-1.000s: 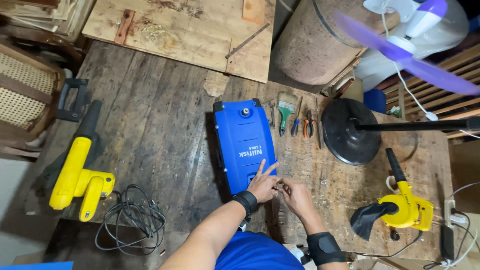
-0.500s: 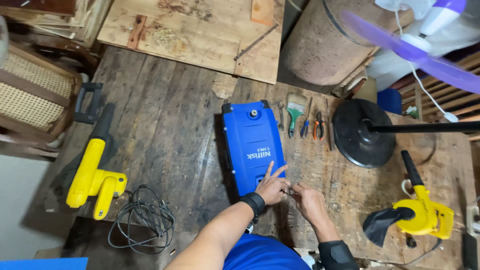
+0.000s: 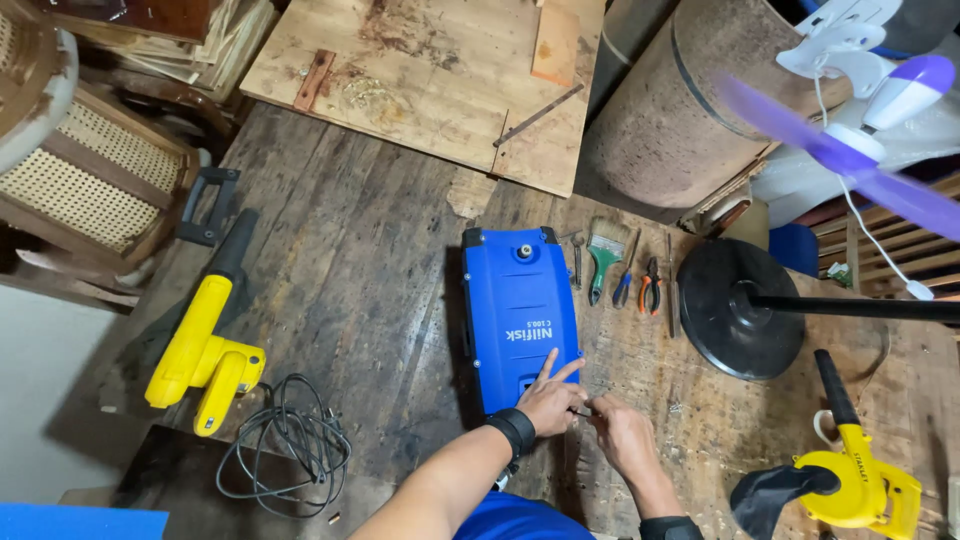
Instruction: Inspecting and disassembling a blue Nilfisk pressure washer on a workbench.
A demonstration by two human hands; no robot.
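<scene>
Blue housing: flat on the wooden surface, centre.
Left hand: on housing's 6 o'clock edge, fingers spread.
Right hand: pinched on a small thin part, at housing's 5 o'clock.
Paintbrush: at 2 o'clock.

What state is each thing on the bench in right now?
Blue machine housing: lying flat, left hand resting on its near end.
Right hand: fingers pinching a small thin part beside the housing.
Yellow blower: lying on its side, cord coiled.
Fan: blades blurred, spinning.
</scene>
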